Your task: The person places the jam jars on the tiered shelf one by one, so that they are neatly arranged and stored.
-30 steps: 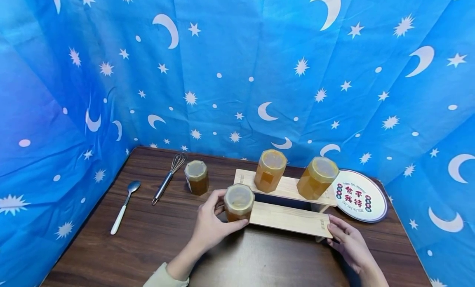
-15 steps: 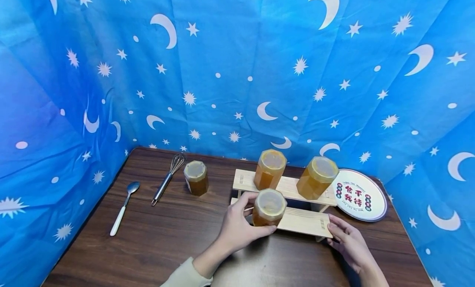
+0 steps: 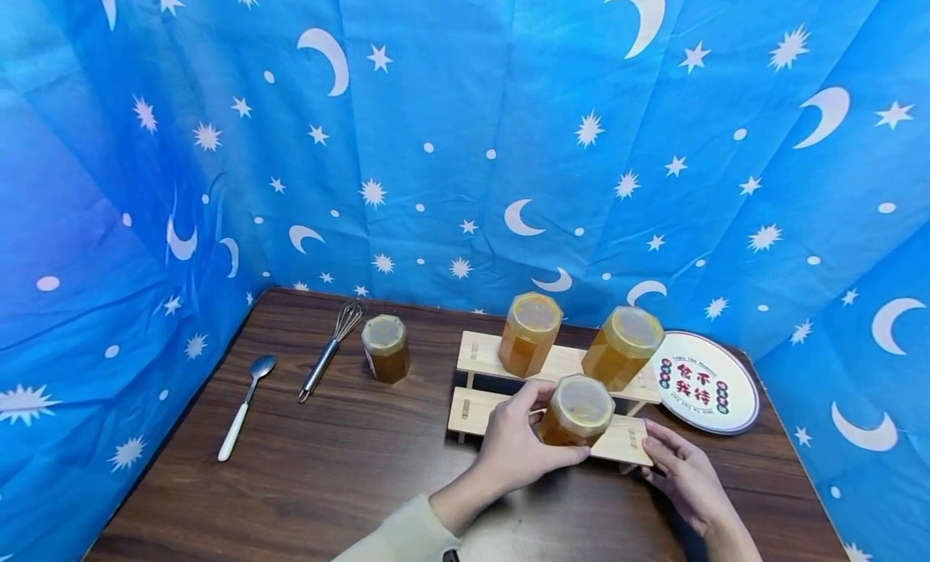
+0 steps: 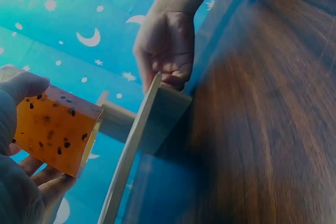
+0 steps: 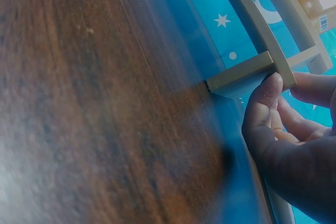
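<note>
My left hand [image 3: 517,439] grips a faceted jar [image 3: 580,408] with a pale lid, held over the front lower step of a two-step wooden rack [image 3: 475,410]. In the left wrist view the jar [image 4: 55,129] shows orange contents with dark seeds, and a gap separates its base from the board's edge [image 4: 131,148]. My right hand [image 3: 683,477] pinches the right end of that lower step; the right wrist view has thumb and fingers at the board's corner [image 5: 283,74]. On the upper back step stand an orange jar [image 3: 529,336] and a yellower jar [image 3: 623,348].
A smaller jar [image 3: 387,350] stands on the brown table [image 3: 327,473] left of the rack. Farther left lie a whisk [image 3: 330,352] and a white-handled spoon [image 3: 243,408]. A plate with red characters [image 3: 705,384] lies behind the rack's right end. A blue star-patterned cloth [image 3: 436,142] surrounds the table.
My left hand has carried its jar rightward, from the rack's left end to over the right half of the lower step. My right hand stays on the board's end.
</note>
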Available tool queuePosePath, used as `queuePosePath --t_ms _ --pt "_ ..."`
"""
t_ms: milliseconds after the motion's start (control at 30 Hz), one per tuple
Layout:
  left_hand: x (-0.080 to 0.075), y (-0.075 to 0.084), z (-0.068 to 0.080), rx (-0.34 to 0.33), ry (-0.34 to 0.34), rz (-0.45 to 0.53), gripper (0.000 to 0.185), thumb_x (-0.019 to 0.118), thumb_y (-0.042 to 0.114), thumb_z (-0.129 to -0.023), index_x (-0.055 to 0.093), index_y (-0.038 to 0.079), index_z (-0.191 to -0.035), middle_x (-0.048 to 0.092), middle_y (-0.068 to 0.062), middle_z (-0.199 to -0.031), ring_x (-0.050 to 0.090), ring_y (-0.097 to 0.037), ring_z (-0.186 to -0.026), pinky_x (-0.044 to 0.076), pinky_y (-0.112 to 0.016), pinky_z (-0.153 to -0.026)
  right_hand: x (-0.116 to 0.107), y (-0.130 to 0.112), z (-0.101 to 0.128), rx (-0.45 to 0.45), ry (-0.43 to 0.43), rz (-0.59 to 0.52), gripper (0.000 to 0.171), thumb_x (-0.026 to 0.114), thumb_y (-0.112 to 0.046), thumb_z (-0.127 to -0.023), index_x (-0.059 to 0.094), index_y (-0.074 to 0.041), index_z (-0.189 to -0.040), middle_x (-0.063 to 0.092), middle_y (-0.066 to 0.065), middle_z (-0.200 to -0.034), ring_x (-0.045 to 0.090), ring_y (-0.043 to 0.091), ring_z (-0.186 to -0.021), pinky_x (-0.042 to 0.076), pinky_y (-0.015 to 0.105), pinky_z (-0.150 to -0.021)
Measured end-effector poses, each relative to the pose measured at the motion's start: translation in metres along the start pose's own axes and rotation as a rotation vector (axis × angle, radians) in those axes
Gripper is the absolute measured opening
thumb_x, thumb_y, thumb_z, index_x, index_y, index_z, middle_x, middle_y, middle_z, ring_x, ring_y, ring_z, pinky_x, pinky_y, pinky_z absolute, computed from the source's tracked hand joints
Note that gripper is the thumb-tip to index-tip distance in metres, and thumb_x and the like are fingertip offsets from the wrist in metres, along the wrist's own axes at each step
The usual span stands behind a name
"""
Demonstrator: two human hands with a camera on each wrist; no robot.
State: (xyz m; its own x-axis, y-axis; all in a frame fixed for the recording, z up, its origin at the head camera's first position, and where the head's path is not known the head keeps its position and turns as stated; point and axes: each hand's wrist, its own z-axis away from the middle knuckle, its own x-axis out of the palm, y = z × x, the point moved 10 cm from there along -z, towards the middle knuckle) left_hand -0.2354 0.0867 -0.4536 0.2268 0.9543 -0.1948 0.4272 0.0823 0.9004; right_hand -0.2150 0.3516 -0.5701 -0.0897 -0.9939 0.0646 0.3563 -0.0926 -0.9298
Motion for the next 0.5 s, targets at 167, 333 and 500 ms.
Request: queuePosePath --t_ms 167,333,500 --pt "0.016 -0.002 -0.007 -0.006 -0.017 -0.041 0.073 0.098 0.023 -0.071 0.058 0.027 -0.133 0.068 0.015 -0.123 0.063 0.000 -0.113 0.055 -0.022 -0.091 -0.001 0.000 0.000 -0.010 -0.006 -0.010 0.023 0.057 -0.013 -0.107 0.051 -0.020 -0.129 0.066 -0.006 -0.109 0.065 0.006 -0.093 0.057 0.027 -0.075" --pt "0.029 -0.005 -0.012 -0.004 -0.022 -0.104 0.073 0.098 0.028 -0.072 0.058 0.029 -0.133 0.067 0.018 -0.122 0.062 0.003 -0.108 0.053 -0.020 -0.089 -0.001 -0.002 0.000 -0.021 -0.007 -0.012 0.026 0.057 -0.013 -0.108 0.051 -0.016 -0.133 0.068 -0.009 -0.109 0.065 0.006 -0.093 0.058 0.027 -0.075" --pt "0.037 -0.010 -0.016 -0.023 -0.012 -0.155 0.072 0.098 0.033 -0.072 0.059 0.031 -0.131 0.066 0.020 -0.120 0.061 0.005 -0.105 0.054 -0.023 -0.087 0.000 -0.002 0.001 -0.019 -0.010 -0.021 0.020 0.057 -0.013 -0.108 0.056 -0.021 -0.126 0.067 -0.007 -0.110 0.066 0.006 -0.094 0.058 0.026 -0.075"
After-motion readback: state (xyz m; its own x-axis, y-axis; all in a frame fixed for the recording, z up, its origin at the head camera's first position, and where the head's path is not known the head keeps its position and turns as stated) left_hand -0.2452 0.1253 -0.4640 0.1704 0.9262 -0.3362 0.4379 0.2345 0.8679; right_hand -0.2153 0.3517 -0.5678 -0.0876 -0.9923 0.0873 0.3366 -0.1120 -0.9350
